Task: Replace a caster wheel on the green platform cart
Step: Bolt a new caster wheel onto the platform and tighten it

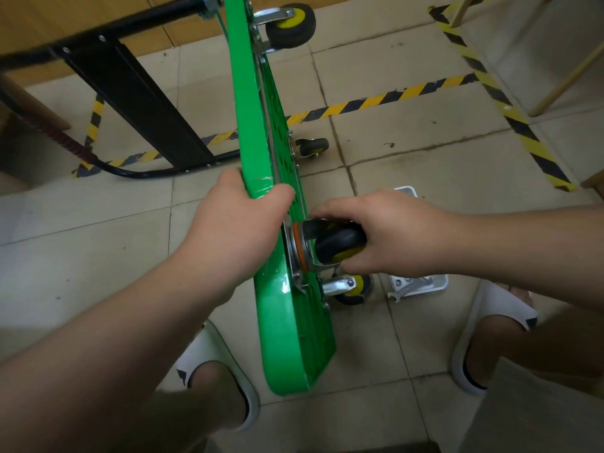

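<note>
Green cart (261, 132) stands on edge on the floor (408, 142), its underside facing right. Left hand (238, 227) is clenched over the cart's upper rim. Right hand (385, 237) grasps a caster (340, 245) set against the underside: black tyre, yellow hub, orange ring at its metal plate. A white tray (434, 284) lies beside it.

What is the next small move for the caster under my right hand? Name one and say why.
Probably press the caster flat against the green platform and square it to its mount. The right hand grips the caster at the underside, the left hand grips the upended platform's edge, and whether bolts hold it cannot be seen.
</note>
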The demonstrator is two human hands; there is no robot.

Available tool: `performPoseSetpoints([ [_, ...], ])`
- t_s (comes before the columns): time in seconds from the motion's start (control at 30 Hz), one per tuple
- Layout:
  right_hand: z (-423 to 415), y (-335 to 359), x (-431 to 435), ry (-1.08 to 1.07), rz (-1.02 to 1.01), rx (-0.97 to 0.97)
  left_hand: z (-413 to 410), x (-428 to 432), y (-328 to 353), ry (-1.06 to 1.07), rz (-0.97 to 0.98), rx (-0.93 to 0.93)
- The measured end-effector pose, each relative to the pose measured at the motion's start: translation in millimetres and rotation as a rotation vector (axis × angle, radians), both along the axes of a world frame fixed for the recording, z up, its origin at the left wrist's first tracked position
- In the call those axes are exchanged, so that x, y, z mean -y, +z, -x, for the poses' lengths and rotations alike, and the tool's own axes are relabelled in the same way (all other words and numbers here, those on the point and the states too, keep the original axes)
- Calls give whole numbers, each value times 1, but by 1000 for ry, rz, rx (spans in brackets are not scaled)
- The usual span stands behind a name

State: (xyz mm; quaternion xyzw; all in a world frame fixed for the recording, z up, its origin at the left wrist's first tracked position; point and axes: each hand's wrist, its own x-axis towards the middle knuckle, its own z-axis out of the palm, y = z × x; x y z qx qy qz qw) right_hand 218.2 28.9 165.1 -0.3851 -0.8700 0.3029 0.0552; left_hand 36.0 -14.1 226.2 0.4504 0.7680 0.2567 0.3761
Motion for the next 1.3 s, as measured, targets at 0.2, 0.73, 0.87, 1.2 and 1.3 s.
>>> performPoseSetpoints([
  [0.2, 1, 0, 0, 7, -9, 9, 1, 2, 2, -86, 55, -36],
  [0.73, 2, 7, -1, 21, 45, 67, -5, 1, 14, -231, 192, -360],
  [0.87, 4, 8, -1, 25, 59, 86, -7, 2, 14, -214, 182, -341],
  [1.2, -1, 20, -6, -53, 173, 114, -7, 2, 12, -227, 149, -342],
  [1.3, -11, 17, -15, -204, 191, 26, -6, 3, 13, -234, 146, -347],
])
